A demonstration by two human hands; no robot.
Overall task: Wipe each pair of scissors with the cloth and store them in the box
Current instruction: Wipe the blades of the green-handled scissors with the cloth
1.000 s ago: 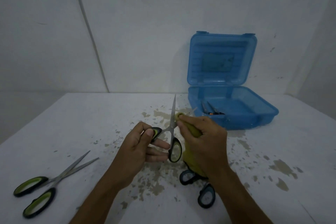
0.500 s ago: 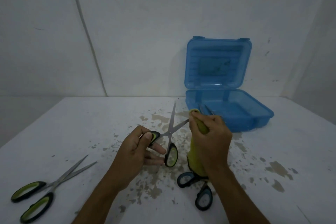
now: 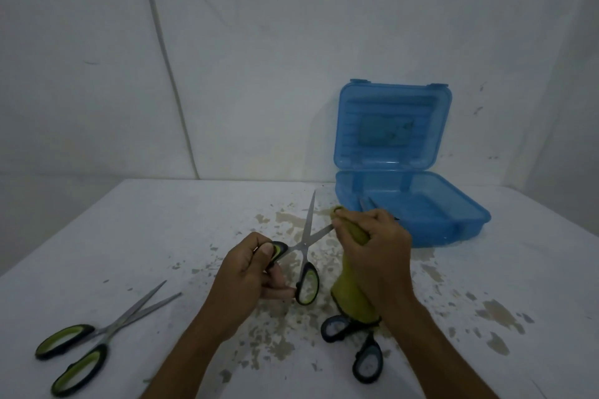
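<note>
Scissors with green-and-black handles [image 3: 303, 264] sit at the centre of the head view, blades spread in a V above the tabletop [image 3: 129, 236]. One blade points to 12 o'clock; the other runs toward 2 o'clock, its tip vanishing under the yellow-green cloth [image 3: 353, 295]. The left hand [image 3: 246, 275] holds the pair by the handles: its fingers [image 3: 269, 251] are curled and pinching one handle loop, thumb on top, while the other loop hangs free just at 3 o'clock of the knuckles. The right hand [image 3: 376, 256] has its fingers pressed together around the cloth, squeezing it onto the blade tip, and the rest of the cloth drapes down below the palm.

At 6 o'clock of the cloth, partly covered by it, a second pair with blue-and-black handles [image 3: 353, 347] lies on the tabletop. At 8 o'clock, well apart from the hands, a third pair with green handles [image 3: 84, 350] lies flat, blades slightly open. At 2 o'clock stands the blue box [image 3: 421, 204], lid upright against the wall, with dark blades of a stored pair just visible inside behind the right hand. Worn brownish patches mark the white tabletop around the hands.
</note>
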